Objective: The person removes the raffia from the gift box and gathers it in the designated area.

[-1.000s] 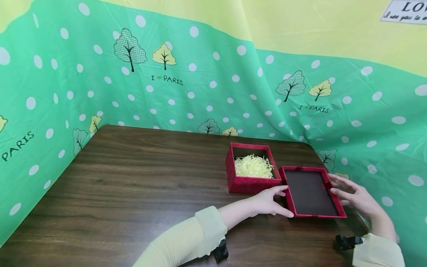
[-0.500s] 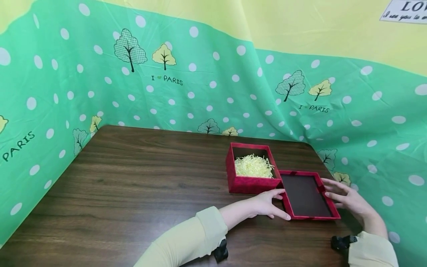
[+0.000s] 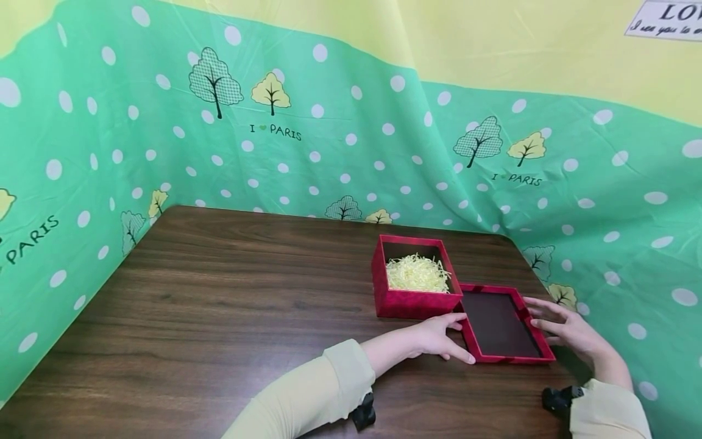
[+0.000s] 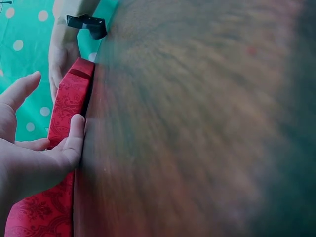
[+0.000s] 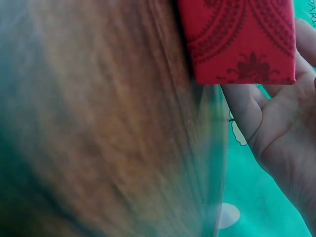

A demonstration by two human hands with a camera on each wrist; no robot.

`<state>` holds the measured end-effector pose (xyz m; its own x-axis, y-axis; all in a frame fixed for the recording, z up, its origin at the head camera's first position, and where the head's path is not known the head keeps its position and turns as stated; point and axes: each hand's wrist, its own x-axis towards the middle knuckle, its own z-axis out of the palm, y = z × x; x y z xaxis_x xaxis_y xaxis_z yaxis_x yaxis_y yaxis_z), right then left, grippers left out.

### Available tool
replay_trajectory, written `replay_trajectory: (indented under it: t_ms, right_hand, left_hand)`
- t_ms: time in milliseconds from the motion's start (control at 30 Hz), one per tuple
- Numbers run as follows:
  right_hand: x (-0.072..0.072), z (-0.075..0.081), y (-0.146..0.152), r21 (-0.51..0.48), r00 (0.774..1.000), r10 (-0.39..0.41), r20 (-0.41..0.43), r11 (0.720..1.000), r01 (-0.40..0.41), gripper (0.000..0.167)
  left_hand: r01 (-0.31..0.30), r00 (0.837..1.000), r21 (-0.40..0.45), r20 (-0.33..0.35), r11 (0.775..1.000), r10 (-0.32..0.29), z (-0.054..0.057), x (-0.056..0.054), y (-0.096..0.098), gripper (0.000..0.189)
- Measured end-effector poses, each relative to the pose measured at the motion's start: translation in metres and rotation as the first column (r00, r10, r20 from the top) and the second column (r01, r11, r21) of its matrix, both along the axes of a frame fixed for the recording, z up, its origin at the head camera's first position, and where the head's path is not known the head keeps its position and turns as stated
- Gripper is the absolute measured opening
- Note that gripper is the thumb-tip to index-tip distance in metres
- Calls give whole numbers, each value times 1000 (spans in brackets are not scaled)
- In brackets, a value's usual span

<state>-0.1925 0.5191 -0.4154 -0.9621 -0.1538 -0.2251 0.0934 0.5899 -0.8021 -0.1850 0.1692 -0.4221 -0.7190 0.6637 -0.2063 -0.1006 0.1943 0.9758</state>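
A red box lid (image 3: 501,323) with a dark inside lies upturned at the right of the table, close to the table surface. My left hand (image 3: 436,336) touches its left wall, thumb and fingers spread. In the left wrist view, the left thumb (image 4: 75,140) lies along the lid's patterned red outer wall (image 4: 69,106). At the opposite wall is my right hand (image 3: 573,332), its fingers extended along the rim. The right wrist view shows the lid's corner (image 5: 242,44) in front of the right hand (image 5: 286,118), hiding part of its fingers.
Directly left of the lid stands a red box (image 3: 417,303), its top uncovered, with pale yellow shredded paper (image 3: 417,273) inside. The dark wooden table (image 3: 230,292) extends left. A green and yellow curtain (image 3: 340,110) hangs behind and along both sides.
The lid has come left and down toward the table, up against the red box. My right hand has moved left with it; the left hand has shifted only slightly.
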Motion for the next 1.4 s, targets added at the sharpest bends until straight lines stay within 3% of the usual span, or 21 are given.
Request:
replay_trajectory:
  t_ms: [233, 433, 633, 833, 933, 1067, 1167, 1400]
  right_hand:
    - [0, 9, -8, 37, 1000, -13, -1, 999, 13, 62]
    - [0, 17, -12, 49, 1000, -17, -21, 999, 18, 61]
    - [0, 26, -19, 89, 998, -17, -54, 996, 22, 61]
    - [2, 39, -28, 175, 993, 19, -118, 984, 2, 62]
    - [1, 45, -31, 217, 990, 32, -140, 976, -1, 64]
    - [0, 51, -35, 258, 984, 33, -173, 966, 13, 62]
    - [-1, 55, -40, 265, 980, 32, -194, 964, 21, 60]
    - [0, 65, -55, 267, 970, 33, -240, 963, 34, 58]
  left_hand:
    - [14, 997, -23, -73, 1000, -16, 2, -1, -4, 81]
    - [80, 982, -36, -171, 996, -85, 5, 1, -11, 81]
    - [121, 940, -101, -309, 988, -147, 10, 1, -23, 82]
    - [142, 878, -156, -436, 977, -197, 18, 1, -35, 79]
    - [158, 858, -144, -470, 977, -208, 24, 0, -41, 78]
    - [172, 846, -113, -492, 979, -206, 32, -4, -50, 75]
    - [179, 828, -114, -520, 977, -212, 38, -6, -56, 74]
    - [195, 765, -159, -593, 968, -252, 53, -10, -68, 74]
